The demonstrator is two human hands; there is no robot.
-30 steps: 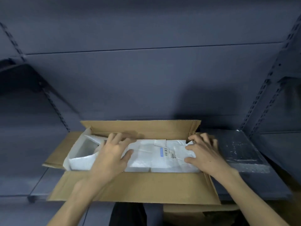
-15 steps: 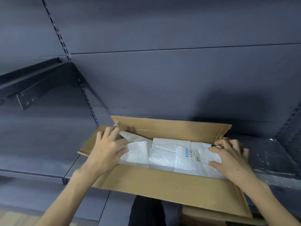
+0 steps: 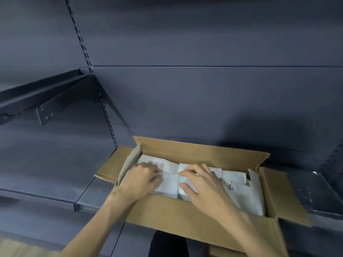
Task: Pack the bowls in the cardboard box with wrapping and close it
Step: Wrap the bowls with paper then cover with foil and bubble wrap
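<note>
A long brown cardboard box (image 3: 196, 221) lies open on a dark shelf, all its flaps spread outward. White wrapping paper (image 3: 239, 190) with a small printed label covers what is inside; no bowl shows. My left hand (image 3: 141, 179) lies flat on the paper near the box's left end, fingers curled slightly. My right hand (image 3: 202, 184) rests on the paper at the middle of the box, fingers spread, thumb near the front wall. Neither hand holds anything.
The box sits on a dark metal shelf (image 3: 89, 199) against a dark back panel. A higher shelf with a bracket (image 3: 46, 101) juts out at the upper left. A clear plastic sheet (image 3: 315, 190) lies on the shelf right of the box.
My right hand has slid left from the box's right end to its middle. My left hand has shifted slightly right on the paper. The camera view has swung left.
</note>
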